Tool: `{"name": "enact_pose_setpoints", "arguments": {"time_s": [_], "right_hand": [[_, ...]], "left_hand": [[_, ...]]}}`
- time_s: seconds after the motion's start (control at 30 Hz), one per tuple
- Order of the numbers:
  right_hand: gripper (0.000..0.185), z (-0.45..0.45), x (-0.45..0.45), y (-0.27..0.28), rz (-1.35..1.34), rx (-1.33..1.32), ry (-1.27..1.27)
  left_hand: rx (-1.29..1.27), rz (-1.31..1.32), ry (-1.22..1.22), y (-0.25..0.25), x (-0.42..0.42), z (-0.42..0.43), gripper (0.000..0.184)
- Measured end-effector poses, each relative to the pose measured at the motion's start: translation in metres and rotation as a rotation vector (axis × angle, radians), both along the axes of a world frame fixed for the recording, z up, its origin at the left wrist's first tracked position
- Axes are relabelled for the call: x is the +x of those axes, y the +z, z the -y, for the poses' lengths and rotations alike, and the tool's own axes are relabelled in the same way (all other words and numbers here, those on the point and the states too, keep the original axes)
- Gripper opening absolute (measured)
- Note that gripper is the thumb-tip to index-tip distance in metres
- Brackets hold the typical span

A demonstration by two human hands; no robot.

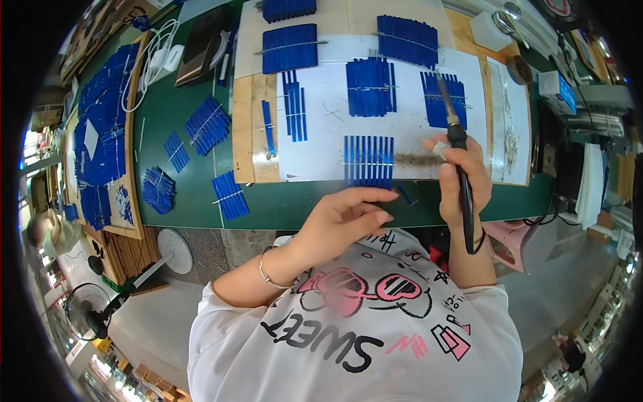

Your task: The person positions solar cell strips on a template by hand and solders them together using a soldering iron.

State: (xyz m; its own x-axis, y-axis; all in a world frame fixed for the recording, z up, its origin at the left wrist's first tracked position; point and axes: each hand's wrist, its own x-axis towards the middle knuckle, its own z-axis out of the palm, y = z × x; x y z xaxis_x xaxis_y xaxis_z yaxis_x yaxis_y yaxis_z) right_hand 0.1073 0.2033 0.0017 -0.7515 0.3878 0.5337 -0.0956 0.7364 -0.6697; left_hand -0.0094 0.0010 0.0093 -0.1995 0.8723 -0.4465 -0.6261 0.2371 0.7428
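Green tabletop (261,202), white paper (321,161), slatted blue strips (368,161), right hand (467,177) gripping soldering iron (457,135)

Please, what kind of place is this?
Probably a workshop or small factory: the right hand holds what looks like a soldering iron, and bundles of blue strips lie on a green workbench.

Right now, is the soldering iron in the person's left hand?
No, the right hand holds the soldering iron.
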Motion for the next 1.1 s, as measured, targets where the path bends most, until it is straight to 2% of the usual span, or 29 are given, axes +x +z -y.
{"name": "enact_pose_setpoints", "arguments": {"time_s": [0.2,0.27,0.33,0.4,0.5,0.53,0.57,0.67,1.1], "right_hand": [[0.026,0.006,-0.002,-0.013,-0.045,-0.026,-0.047],[0.025,0.008,0.000,-0.013,-0.049,-0.079,-0.091],[0.025,0.003,0.006,-0.025,-0.053,-0.086,-0.072],[0.024,0.004,0.005,-0.028,-0.047,-0.066,-0.081],[0.023,0.005,0.004,-0.028,-0.063,-0.080,-0.061],[0.023,0.005,0.005,-0.027,-0.043,-0.059,-0.072],[0.023,0.005,0.004,-0.027,-0.022,-0.038,-0.085],[0.024,0.008,-0.001,-0.024,-0.060,-0.052,-0.097],[0.023,0.007,0.002,-0.020,-0.012,-0.014,-0.077]], "left_hand": [[-0.013,-0.028,0.061,-0.003,0.001,0.001,0.034],[0.020,-0.113,-0.017,-0.003,-0.002,0.009,0.034],[0.026,-0.144,0.095,0.002,-0.012,0.027,0.030],[0.023,-0.397,0.251,0.010,-0.030,0.039,0.028],[-0.066,-0.538,0.584,0.021,-0.065,0.058,0.026],[-0.077,-0.470,0.678,0.024,-0.079,0.064,0.025],[-0.149,-0.471,0.703,0.020,-0.093,0.074,0.025],[-0.145,-0.373,0.811,0.014,-0.123,0.083,0.027],[-0.138,-0.266,0.762,0.000,-0.143,0.085,0.030]]}}
